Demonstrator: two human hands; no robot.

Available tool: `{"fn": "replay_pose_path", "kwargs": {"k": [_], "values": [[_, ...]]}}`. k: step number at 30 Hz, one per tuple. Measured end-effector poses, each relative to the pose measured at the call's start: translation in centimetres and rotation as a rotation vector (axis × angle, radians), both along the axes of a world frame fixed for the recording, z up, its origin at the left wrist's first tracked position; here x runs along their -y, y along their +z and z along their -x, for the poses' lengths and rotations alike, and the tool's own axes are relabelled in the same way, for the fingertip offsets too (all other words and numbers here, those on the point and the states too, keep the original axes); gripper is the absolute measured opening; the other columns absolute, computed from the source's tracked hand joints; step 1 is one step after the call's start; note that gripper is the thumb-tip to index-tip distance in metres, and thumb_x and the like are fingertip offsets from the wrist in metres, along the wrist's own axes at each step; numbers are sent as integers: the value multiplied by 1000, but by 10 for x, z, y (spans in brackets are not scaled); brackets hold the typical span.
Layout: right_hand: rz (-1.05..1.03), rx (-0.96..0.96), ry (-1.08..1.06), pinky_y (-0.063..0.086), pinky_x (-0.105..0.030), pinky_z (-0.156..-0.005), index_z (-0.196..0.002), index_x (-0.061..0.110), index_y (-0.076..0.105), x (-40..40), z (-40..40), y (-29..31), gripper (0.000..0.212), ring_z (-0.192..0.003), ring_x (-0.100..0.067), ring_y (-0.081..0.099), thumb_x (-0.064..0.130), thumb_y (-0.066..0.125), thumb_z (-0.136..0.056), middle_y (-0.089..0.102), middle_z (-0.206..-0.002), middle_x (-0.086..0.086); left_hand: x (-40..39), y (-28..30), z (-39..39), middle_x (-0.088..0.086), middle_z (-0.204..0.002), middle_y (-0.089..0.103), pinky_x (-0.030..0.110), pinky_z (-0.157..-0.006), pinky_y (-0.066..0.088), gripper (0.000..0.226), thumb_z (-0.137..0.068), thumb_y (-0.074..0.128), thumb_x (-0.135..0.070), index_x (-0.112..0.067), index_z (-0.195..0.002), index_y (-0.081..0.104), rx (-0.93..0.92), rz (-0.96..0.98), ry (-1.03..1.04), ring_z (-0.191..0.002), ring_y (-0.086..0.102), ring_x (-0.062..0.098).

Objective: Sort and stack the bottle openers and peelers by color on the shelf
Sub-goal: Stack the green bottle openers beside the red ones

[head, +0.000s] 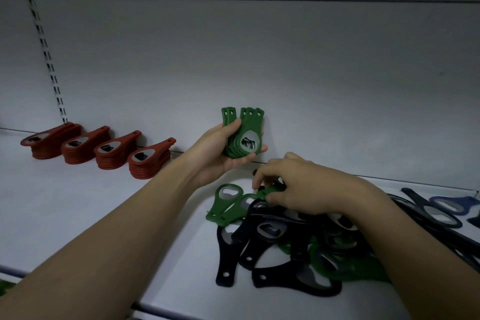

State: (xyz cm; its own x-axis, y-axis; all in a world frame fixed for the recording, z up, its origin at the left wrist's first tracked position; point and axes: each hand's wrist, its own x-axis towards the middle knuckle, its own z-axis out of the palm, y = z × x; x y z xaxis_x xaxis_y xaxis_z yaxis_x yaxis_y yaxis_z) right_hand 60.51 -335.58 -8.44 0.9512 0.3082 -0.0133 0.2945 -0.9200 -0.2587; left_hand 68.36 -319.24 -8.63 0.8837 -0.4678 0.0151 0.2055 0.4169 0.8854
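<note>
A person's two bare forearms reach over a pale shelf (78,202) toward a jumble of bottle openers. The left hand (220,153), raised near the centre of the view, grips a fanned bundle of green openers (242,135), fingers curled round the heads, handles pointing to twelve o'clock. The right hand (293,187), just at four o'clock of the left, pinches the handle of another green opener (266,193) that lies on top of the mixed pile (285,241).

The step in hand looks to be gathering green pieces into one stack. To do it well, the pinched opener should probably be lifted straight clear of the dark ones beneath, turned so its head and handle match the bundle, then slid flat against the front so the stack stays even. The bundle is splayed at its handles, so squaring it before adding more would likely help it sit neatly later.

Two more green openers (226,205) lie at the pile's ten o'clock edge, easy to reach. Others are buried under black and navy openers at the pile's five o'clock side; those dark pieces overlap and could drag along. At nine o'clock of the view, four finished stacks of red openers (101,149) stand in a row against the back wall. More dark blue openers (446,212) trail off at three o'clock. I cannot tell whether any peelers are present.
</note>
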Motion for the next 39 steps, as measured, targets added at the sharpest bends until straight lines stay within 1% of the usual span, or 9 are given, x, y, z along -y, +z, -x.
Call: {"fn": "replay_pose_path", "kwargs": {"k": [3,9,13,16,21,25,30,33,39], "values": [[-11,0,34,43,-32,-96,-95,54,57,4,0,2,20,-106,-9,47,37,64,-89,51,-110,9,0,0,-1,20,-124,67,32,-63,62,47,-105,37,-38,-3,-128,58,-77,45,-49,-105,68,38],[-210,23,73,38,-5,-61,-99,33,70,12,8,20,15,-70,11,54,23,71,-88,58,-83,21,-1,-2,-2,17,-114,72,33,-58,61,39,-105,41,-33,-7,-130,56,-10,23,-17,-95,72,37],[-373,55,82,44,-18,-66,-96,24,69,22,14,33,12,-63,-3,50,18,74,-86,59,-64,33,-1,0,3,13,-103,75,29,-58,60,30,-101,52,-26,-8,-122,61,38,1,-9,-87,74,31],[-528,116,40,49,-35,-71,-91,18,68,29,15,37,8,-69,-14,53,18,74,-85,64,-68,22,0,0,3,14,-107,73,27,-63,61,20,-95,59,-7,-8,-115,61,95,-41,-2,-94,73,32],[-922,114,-10,49,-29,-61,-95,6,64,36,14,39,8,-63,-17,58,4,67,-87,67,-77,-3,1,0,5,12,-110,72,30,-69,61,18,-93,60,1,-10,-107,62,162,-76,-15,-100,72,32],[-1170,160,-62,50,-24,-57,-97,6,65,38,10,39,10,-57,-15,57,1,62,-89,64,-70,-3,1,1,6,14,-115,71,27,-62,59,18,-94,60,0,-10,-109,60,160,-58,-27,-98,73,32],[-1409,203,-137,53,-21,-57,-96,9,65,36,5,40,9,-55,-11,58,6,61,-89,64,-69,-1,1,6,11,4,-88,75,28,-61,60,18,-98,58,-15,-10,-115,60,140,-35,-97,-73,73,19],[-1416,194,-196,55,-19,-59,-97,8,64,28,1,33,8,-59,-11,64,4,61,-91,66,-73,-4,3,6,13,4,-96,71,26,-59,58,34,-92,63,-30,-12,-121,62,182,-96,-171,-76,69,16],[-1211,251,-266,60,-26,-71,-121,11,60,14,-1,23,25,-85,-21,74,6,57,-97,63,-111,-9,4,2,11,1,-84,74,20,-50,52,20,-92,62,-3,-14,-108,59,246,-167,-104,-72,73,19]]}}
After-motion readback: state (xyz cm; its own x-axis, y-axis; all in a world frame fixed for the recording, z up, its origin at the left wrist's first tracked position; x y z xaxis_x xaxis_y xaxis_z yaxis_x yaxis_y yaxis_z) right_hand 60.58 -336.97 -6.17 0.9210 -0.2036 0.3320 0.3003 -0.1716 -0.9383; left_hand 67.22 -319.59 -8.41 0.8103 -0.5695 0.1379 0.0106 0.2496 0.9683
